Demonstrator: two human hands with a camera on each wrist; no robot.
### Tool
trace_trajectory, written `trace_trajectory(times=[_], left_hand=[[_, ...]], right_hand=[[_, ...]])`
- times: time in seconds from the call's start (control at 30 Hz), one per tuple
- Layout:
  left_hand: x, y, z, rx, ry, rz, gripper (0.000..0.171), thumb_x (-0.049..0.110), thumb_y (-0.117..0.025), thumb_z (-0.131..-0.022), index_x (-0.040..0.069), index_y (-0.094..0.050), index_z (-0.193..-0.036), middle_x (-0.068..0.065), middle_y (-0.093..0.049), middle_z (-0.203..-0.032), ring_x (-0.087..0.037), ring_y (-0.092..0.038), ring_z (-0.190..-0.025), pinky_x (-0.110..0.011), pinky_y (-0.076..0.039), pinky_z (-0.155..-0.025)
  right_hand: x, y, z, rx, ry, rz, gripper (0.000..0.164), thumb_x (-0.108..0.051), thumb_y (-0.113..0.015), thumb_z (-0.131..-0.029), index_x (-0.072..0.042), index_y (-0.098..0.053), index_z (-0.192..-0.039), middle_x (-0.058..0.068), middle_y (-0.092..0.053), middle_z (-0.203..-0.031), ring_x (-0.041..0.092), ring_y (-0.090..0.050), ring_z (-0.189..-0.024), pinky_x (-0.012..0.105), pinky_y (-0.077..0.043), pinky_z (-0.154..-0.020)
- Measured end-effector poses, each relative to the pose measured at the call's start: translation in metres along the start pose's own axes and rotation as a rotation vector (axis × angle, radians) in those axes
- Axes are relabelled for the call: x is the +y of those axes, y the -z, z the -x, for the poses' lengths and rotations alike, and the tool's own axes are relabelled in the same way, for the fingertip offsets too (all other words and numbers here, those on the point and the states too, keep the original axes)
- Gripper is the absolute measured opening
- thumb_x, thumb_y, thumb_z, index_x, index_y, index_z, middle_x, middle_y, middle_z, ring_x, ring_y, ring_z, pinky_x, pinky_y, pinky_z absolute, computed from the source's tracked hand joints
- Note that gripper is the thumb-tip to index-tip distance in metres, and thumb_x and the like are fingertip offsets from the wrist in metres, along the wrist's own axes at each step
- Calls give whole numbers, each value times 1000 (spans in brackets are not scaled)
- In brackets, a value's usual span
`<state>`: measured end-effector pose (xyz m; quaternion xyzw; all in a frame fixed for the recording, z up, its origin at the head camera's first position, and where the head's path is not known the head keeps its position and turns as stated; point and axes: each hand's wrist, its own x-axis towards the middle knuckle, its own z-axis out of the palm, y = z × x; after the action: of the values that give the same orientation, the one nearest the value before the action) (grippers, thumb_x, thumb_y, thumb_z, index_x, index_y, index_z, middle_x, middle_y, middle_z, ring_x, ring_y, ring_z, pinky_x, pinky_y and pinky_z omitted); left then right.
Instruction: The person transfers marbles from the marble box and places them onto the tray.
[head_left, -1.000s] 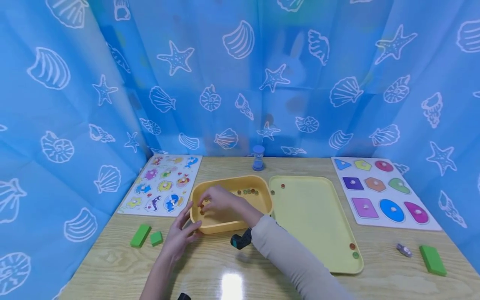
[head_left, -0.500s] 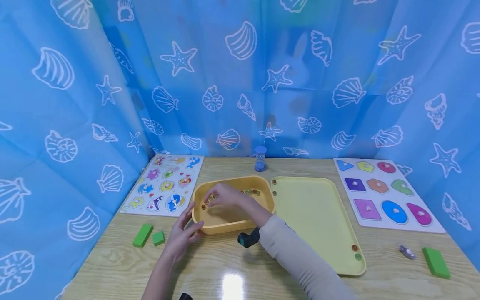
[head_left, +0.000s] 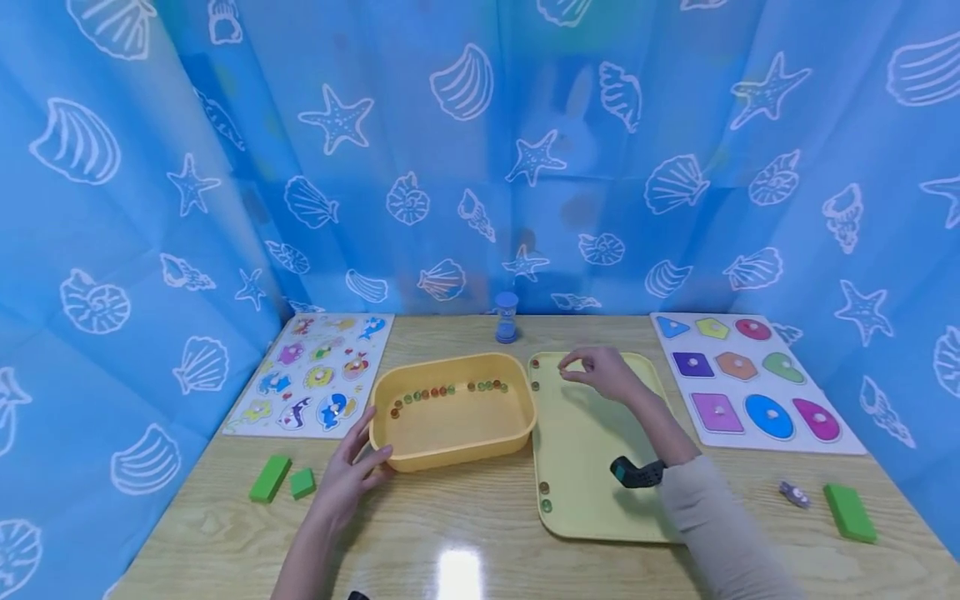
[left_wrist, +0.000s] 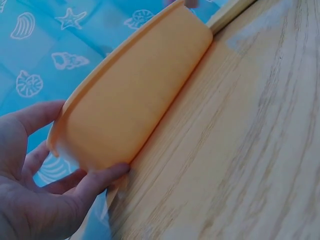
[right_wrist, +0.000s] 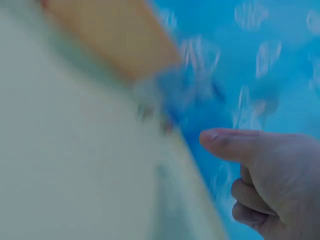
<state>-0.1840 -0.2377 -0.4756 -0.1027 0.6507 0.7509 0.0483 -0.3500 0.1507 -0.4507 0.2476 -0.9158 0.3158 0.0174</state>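
My left hand (head_left: 347, 487) steadies the left end of an orange-yellow plastic box (head_left: 457, 454), thumb low on its front wall and fingers by the rim. The left wrist view shows that hand (left_wrist: 55, 185) against the box's side (left_wrist: 125, 95). A curved row of small round red-brown and green beads (head_left: 425, 393) lies along the box's back wall, with more beads (head_left: 487, 385) to its right. Over the far part of a pale yellow tray (head_left: 592, 467), my right hand (head_left: 607, 375) pinches a small bead, mostly hidden by the fingertips. Its thumb (right_wrist: 225, 142) shows in the blurred right wrist view.
Several beads (head_left: 544, 487) lie along the tray's left edge. Puzzle boards stand at left (head_left: 311, 375) and right (head_left: 757, 383). Behind the box is a blue sand timer (head_left: 506, 318). Green blocks (head_left: 270, 478) and a small grey toy (head_left: 794, 494) are nearer the sides.
My right hand has left the box and moved right, over the tray, uncovering the row of beads. A bead at the tray's far left has rolled into the corner. The left hand stays put.
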Motion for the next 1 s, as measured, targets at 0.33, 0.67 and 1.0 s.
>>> trace_trajectory(times=[0.33, 0.67, 1.0], left_hand=[[0, 2, 2, 3, 0, -11, 71, 14, -65, -80, 35, -29, -137, -14, -9, -149, -33, -34, -126, -36, -51, -86], [-1, 1, -1, -13, -7, 2, 74, 15, -67, -77, 36, -30, -137, -14, -8, -149, -34, -32, -128, -36, -50, -87], [-2, 3, -2, -20, -26, 3, 75, 12, -67, -78, 34, -29, -139, -16, -10, -148, -35, -33, -126, -37, -51, -86]], right_hand=[[28, -1, 17, 9, -71, 0, 25, -24, -65, -82, -12, -66, -104, -5, -38, -50, 11, -31, -43, 21, -29, -38], [-109, -43, -59, -94, 200, -104, 23, -25, -65, -81, -14, -67, -102, -4, -27, -49, 11, -24, -44, 20, -22, -41], [-170, -126, -97, -269, 248, -145, 20, -25, -65, -82, -20, -68, -101, -6, -60, -75, 5, -41, -53, 14, -38, -50]])
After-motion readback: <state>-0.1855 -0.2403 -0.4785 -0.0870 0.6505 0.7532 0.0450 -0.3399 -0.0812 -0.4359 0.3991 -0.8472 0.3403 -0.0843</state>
